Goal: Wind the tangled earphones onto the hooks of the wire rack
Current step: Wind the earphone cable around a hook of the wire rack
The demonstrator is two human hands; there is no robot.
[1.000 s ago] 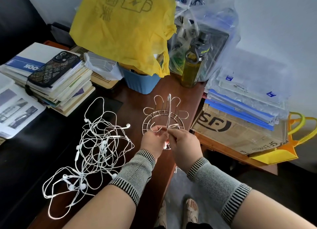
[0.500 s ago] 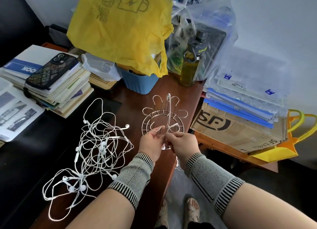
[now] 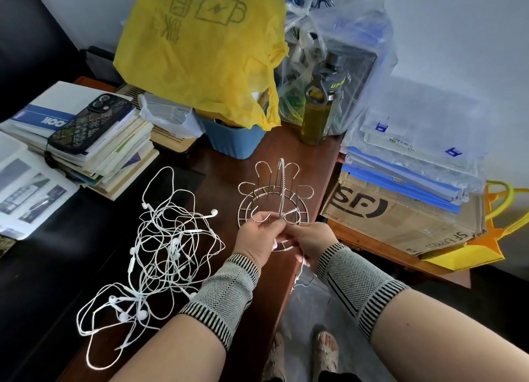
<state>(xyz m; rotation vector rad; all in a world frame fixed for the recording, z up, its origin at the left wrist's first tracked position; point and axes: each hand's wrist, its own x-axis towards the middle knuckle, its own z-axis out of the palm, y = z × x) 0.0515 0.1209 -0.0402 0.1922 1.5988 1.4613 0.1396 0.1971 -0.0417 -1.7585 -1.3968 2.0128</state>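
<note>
Both hands are meeting right at the near side of the wire rack [image 3: 274,201]. The left hand [image 3: 257,235] is pinching a white earphone cord [image 3: 282,192] between thumb and fingertips at the rack's rim, and the right hand [image 3: 309,238] is pinching the same cord just beside it, so both grips are pressed together on cord. That cord is running straight away from the hands, across the rack's ring and up to a hook at the far side, long axis pointing away from the person. The rack is sitting flat on the brown table [image 3: 217,175], hooks fanning outward. The tangled earphones [image 3: 160,252] are lying in a loose heap to the left, near the left forearm.
</note>
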